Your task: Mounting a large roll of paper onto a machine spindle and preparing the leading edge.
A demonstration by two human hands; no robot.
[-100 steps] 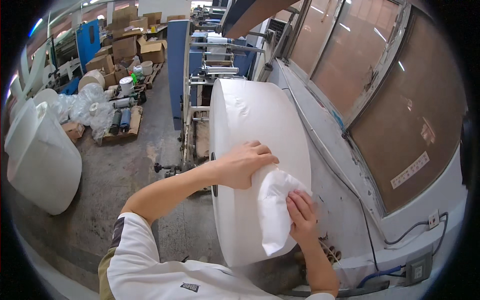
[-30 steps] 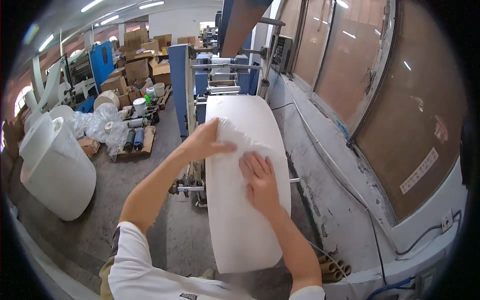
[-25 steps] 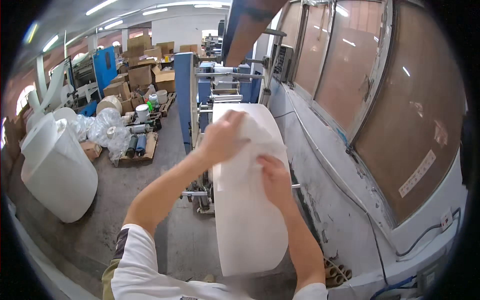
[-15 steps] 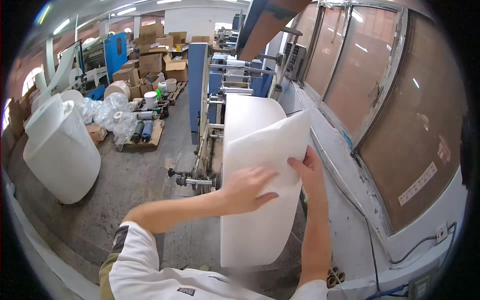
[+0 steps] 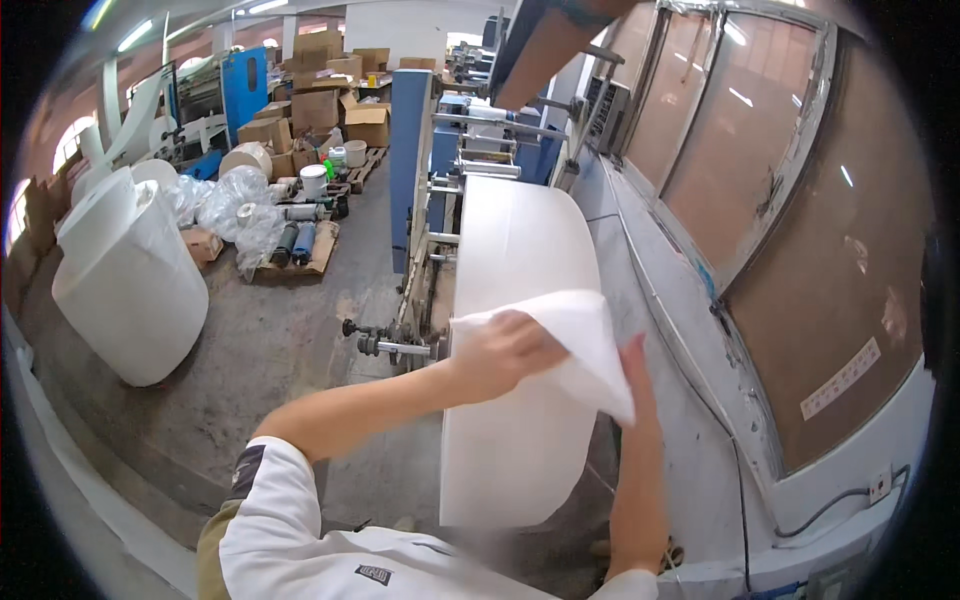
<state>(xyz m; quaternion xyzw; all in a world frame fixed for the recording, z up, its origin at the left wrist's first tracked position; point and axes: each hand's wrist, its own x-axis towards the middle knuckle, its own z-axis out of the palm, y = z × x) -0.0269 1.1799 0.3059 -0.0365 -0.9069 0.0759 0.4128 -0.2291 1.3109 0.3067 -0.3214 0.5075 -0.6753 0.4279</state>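
Observation:
A wide roll of thin white sheet material [image 5: 515, 460] is mounted on a machine shaft in front of me. Its loose end forms a folded flap [image 5: 590, 335], with one corner hanging down at the right. My left hand [image 5: 505, 355] reaches across from the left, its fingers curled onto the flap and slightly blurred. Beside the flap's right edge is my right hand [image 5: 638, 375], with stretched fingers pointing up. The hanging corner covers part of this hand, so its thumb is hidden.
The shaft end [image 5: 400, 348] juts out left of the roll, by a blue machine frame [image 5: 410, 170]. A large white roll [image 5: 135, 290] stands on the floor at left. Cartons [image 5: 315, 110] and plastic-wrapped goods [image 5: 235, 205] lie behind. A windowed wall [image 5: 740, 130] runs along the right.
The flap's raised corner has folded down to the right, toward me. My left hand has curled its fingers onto the flap. My right hand's thumb grip on the edge no longer shows.

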